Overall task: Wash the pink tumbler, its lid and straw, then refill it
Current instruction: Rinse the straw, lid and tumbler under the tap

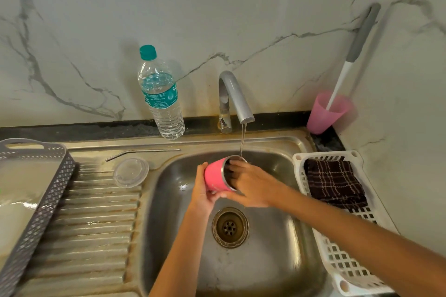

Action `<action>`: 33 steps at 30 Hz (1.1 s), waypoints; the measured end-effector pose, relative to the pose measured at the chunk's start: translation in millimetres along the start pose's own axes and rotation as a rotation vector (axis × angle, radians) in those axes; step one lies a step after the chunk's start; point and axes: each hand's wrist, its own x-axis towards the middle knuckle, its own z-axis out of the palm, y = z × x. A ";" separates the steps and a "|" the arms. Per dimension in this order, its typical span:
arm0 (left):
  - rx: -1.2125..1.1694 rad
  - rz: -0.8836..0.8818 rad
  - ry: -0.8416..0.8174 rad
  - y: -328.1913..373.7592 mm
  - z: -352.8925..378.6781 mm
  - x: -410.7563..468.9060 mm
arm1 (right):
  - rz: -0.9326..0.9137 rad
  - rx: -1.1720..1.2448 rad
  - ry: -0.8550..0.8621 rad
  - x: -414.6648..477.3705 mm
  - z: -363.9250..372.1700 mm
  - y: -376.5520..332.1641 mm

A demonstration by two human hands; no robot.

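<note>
The pink tumbler [215, 174] lies tilted on its side over the steel sink [277, 260], its steel mouth turned right. My left hand [204, 190] grips its base and wall. My right hand [251, 184] has its fingers inside the tumbler's mouth. A thin stream runs from the tap [235, 97] onto the tumbler's rim. The clear lid [131, 172] lies flat on the drainboard to the left. The bent metal straw [142, 152] rests just behind the lid.
A water bottle [161, 94] with a teal cap stands behind the drainboard. A grey basket [48, 190] sits far left. A white basket [342, 265] with a dark checked cloth [334, 183] lies right of the sink. A pink cup [325, 113] holds a long-handled brush [354, 53].
</note>
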 end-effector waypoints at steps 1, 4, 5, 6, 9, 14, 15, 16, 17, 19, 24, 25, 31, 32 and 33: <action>0.004 -0.002 0.036 2.0 1.4 -1.2 | -0.002 -0.030 -0.023 -1.9 0.8 4.9; 0.021 0.022 0.055 1.2 6.2 1.5 | 0.325 0.216 0.042 9.8 3.1 -24.0; 0.040 0.031 0.049 -1.6 7.2 3.2 | 0.578 0.477 0.038 20.0 -1.3 -37.5; 0.047 0.035 0.046 -3.1 8.6 2.4 | 0.857 0.766 0.033 32.1 -2.8 -47.1; 0.063 0.063 0.038 -4.1 6.7 6.7 | 1.117 1.017 0.088 48.0 -3.8 -59.3; 0.150 0.064 0.111 15.2 -3.8 5.6 | -0.074 -0.022 0.078 9.5 12.7 -2.5; 0.167 0.067 0.131 17.3 -3.9 4.6 | -0.135 -0.005 0.033 5.8 11.2 8.9; 0.177 0.076 0.139 18.0 -2.3 2.7 | -0.075 0.107 -0.006 4.6 10.0 9.4; 0.181 0.085 0.140 17.3 -0.7 0.7 | 0.078 0.249 -0.013 8.0 8.4 2.3; 0.180 0.124 0.141 13.3 3.7 -1.6 | 0.605 0.672 -0.028 26.6 6.7 -22.9; 0.208 0.181 0.159 19.1 3.3 -3.6 | 0.897 1.084 0.005 42.3 8.0 -40.1; 0.216 0.167 0.157 23.1 2.0 -5.0 | 0.631 0.835 -0.010 33.8 5.0 -34.2; 0.193 0.170 0.144 33.3 5.4 -9.8 | 0.283 0.475 -0.052 25.0 0.2 -9.1; 0.187 0.177 0.148 30.9 6.7 -10.3 | 0.534 0.706 -0.021 34.0 -6.6 -20.9; 0.187 0.187 0.158 27.8 7.3 -10.1 | 0.809 1.025 -0.016 44.3 -12.0 -32.1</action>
